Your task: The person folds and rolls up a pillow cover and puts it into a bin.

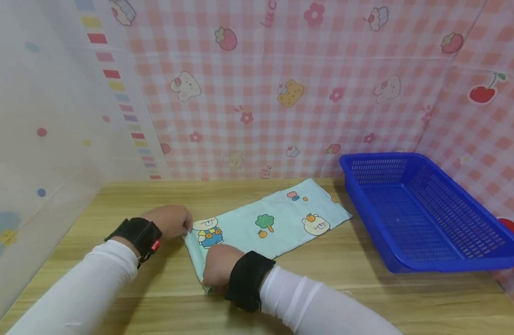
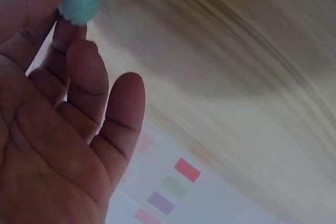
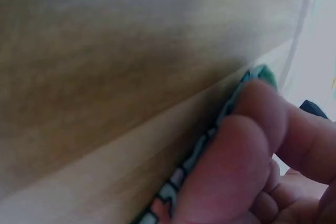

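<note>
A pale mint cloth [image 1: 240, 223] printed with bears, a tree and oranges lies as a long folded strip, slanting across the table in the head view. Its left end is turned over in a narrow fold. At the far corner of that end, my left hand [image 1: 170, 220] pinches the fabric between thumb and fingertips; the left wrist view shows the rounded cloth edge [image 2: 81, 1] there, the other fingers loosely bent. My right hand [image 1: 222, 266] pinches the near corner, and in the right wrist view the cloth edge [image 3: 197, 153] runs along beneath the thumb and finger.
A blue plastic basket [image 1: 388, 253] with perforated walls stands on the right, close to the cloth's right end. Wood-grain table [image 1: 165, 307] surrounds the cloth. A pink checked backdrop [image 1: 257, 93] rises behind, with a white sheet [image 1: 43, 163] along the left side.
</note>
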Demonstrator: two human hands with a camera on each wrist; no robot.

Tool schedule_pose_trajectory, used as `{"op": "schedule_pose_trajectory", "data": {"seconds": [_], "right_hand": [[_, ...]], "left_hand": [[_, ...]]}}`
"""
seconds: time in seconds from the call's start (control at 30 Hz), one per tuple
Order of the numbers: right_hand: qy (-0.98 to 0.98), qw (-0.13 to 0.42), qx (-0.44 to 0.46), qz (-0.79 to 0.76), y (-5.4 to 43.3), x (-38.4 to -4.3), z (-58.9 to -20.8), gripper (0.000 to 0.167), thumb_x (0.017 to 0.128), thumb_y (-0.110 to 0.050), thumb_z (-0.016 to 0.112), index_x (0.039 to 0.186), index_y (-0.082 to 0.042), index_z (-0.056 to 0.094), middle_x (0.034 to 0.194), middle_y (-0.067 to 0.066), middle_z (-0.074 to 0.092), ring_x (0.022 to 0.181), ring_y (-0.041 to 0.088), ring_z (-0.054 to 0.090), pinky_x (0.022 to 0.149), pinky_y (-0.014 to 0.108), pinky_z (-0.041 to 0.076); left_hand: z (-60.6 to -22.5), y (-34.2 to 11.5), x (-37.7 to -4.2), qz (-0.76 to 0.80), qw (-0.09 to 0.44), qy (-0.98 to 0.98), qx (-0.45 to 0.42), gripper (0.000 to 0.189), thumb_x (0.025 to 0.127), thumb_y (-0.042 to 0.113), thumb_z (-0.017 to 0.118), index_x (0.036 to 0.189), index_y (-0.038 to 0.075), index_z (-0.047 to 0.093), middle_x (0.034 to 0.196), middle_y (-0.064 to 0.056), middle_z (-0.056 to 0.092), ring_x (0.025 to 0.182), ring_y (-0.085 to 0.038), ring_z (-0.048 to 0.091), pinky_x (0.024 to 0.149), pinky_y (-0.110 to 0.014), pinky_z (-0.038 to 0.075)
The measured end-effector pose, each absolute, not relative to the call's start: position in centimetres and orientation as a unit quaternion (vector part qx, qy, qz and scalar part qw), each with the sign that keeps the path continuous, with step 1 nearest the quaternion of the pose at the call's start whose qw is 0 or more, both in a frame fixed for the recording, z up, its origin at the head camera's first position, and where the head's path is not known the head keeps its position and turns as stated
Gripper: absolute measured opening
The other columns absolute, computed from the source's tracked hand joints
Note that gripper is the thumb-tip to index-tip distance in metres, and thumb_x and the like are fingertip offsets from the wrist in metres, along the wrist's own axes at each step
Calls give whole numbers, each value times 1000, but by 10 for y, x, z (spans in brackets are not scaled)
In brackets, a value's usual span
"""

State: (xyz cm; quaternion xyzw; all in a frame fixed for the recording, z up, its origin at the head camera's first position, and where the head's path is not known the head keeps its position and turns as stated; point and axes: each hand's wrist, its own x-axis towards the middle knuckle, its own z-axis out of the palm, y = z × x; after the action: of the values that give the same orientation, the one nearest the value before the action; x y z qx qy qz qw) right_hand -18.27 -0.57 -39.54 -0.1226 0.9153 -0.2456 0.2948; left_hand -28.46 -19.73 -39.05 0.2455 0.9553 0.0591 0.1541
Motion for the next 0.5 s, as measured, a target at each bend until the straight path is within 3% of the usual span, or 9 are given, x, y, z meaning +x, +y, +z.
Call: {"op": "schedule_pose_trajectory", "data": {"seconds": [0.13,0.27,0.5], "right_hand": [[918,298,-123,-229,-3,-185,-395,34,93,-23,78,65,-5,69,51,2,58,45,16,53,55,26,40],[935,265,-154,-175,-5,-185,-396,31,90,-26,80,69,-7,68,61,0,56,55,15,52,56,27,39],[945,207,-191,-168,-12,-176,-397,14,95,-10,70,82,-7,66,71,2,56,61,17,52,54,27,39]], "left_hand": [[-390,-195,-282,73,135,957,247,20,92,2,72,80,18,69,80,2,62,74,-17,55,68,-31,45],[-391,-199,-277,88,95,954,272,23,90,0,74,77,19,73,81,5,64,74,-14,55,71,-31,50],[-396,-209,-270,111,57,944,305,21,85,-3,79,82,17,77,86,6,65,79,-11,56,77,-33,55]]}}
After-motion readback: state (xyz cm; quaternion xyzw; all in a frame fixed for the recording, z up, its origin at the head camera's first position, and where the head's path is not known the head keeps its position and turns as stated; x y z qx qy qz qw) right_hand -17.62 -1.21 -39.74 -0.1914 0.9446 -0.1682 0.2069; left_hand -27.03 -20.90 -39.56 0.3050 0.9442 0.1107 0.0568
